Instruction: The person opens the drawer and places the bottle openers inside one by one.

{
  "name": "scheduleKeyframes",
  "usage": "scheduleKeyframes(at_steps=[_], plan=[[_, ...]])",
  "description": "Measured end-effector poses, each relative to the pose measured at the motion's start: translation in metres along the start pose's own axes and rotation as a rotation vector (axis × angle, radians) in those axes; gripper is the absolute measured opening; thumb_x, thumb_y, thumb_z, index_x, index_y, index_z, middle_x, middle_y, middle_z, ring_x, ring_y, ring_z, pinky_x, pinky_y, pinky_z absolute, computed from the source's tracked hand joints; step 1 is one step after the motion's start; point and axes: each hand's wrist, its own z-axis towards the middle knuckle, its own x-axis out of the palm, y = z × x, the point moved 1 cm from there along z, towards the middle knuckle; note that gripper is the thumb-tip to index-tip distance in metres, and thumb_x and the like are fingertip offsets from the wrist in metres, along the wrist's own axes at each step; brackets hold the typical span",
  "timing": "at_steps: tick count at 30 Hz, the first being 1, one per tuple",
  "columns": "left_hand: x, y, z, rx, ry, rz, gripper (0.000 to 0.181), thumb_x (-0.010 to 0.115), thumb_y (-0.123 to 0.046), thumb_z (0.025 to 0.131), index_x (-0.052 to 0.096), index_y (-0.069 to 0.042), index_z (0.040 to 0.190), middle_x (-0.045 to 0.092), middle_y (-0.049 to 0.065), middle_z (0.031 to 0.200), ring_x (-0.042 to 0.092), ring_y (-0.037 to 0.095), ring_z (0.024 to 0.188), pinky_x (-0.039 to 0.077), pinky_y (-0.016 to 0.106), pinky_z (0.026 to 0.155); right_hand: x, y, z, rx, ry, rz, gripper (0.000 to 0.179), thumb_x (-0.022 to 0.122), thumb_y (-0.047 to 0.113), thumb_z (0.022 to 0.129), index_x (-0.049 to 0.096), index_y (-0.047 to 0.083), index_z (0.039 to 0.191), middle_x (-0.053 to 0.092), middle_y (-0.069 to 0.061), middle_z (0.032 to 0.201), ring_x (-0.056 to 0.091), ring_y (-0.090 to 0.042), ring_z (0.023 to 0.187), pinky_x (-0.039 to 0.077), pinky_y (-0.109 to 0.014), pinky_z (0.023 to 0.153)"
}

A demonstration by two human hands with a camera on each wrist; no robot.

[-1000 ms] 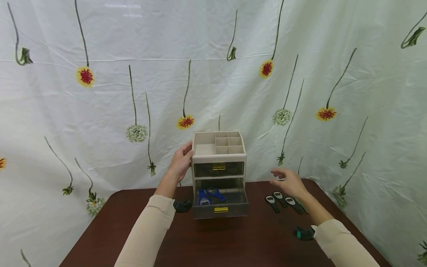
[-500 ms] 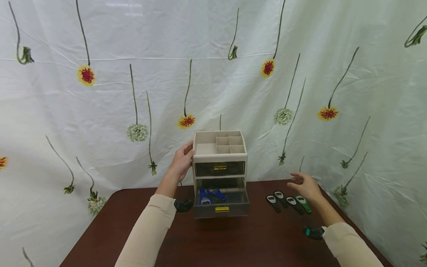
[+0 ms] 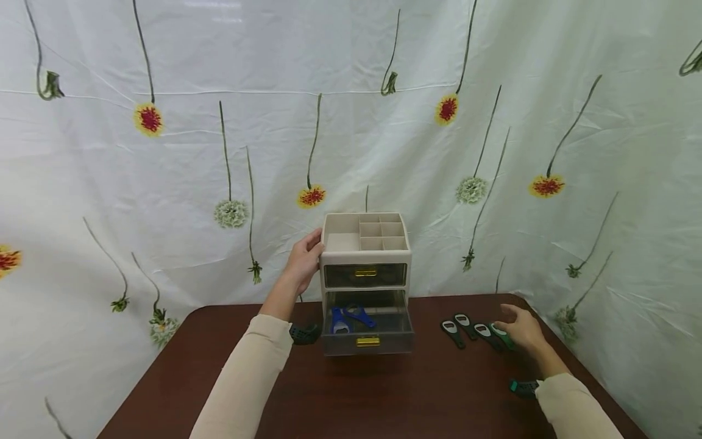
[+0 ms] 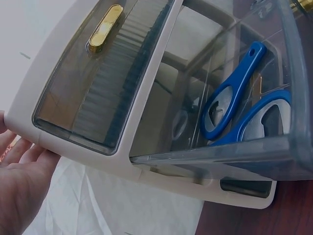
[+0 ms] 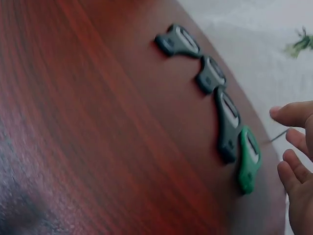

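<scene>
My left hand (image 3: 303, 260) rests against the left side of a cream drawer organizer (image 3: 364, 258); the left wrist view shows its fingers (image 4: 30, 155) touching the side wall. The lower clear drawer (image 3: 368, 345) is pulled out. Two blue bottle openers, one upright in that view (image 4: 234, 90) and one beside it (image 4: 268, 117), lie inside. My right hand (image 3: 523, 329) hovers with fingers spread near a green bottle opener (image 5: 250, 159), holding nothing. Several dark bottle openers (image 5: 227, 125) lie in a row beside the green one on the table.
The upper drawer (image 3: 365, 275) is closed, and compartments (image 3: 382, 230) divide the organizer's top. The brown table (image 3: 384, 396) ends at a flowered white cloth (image 3: 263, 122) behind. Its right edge runs close beside my right hand.
My right hand has moved right and down from above the row of bottle openers to beside the green one. My left hand keeps its place on the organizer; the view shifts slightly.
</scene>
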Motion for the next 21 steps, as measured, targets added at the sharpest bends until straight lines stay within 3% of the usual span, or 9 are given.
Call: scheduleKeyframes(at_steps=[7, 21], plan=[[-0.001, 0.0, -0.001, 0.005, 0.008, 0.007, 0.055, 0.04, -0.004, 0.111, 0.025, -0.003, 0.164, 0.03, 0.018, 0.165, 0.033, 0.034, 0.148, 0.035, 0.055, 0.114, 0.007, -0.012, -0.001, 0.062, 0.121, 0.068, 0.068, 0.059, 0.006, 0.101, 0.024, -0.016, 0.155, 0.021, -0.044, 0.155, 0.027, -0.064, 0.136, 0.037, -0.071, 0.102], [-0.002, 0.0, -0.001, -0.003, 0.007, 0.009, 0.053, 0.041, -0.006, 0.111, 0.028, -0.004, 0.163, 0.031, 0.016, 0.165, 0.036, 0.033, 0.146, 0.037, 0.054, 0.113, 0.007, -0.023, 0.001, 0.106, 0.105, 0.062, 0.062, 0.067, 0.012, 0.099, 0.041, -0.015, 0.149, 0.035, -0.044, 0.149, 0.037, -0.062, 0.131, 0.04, -0.07, 0.099]])
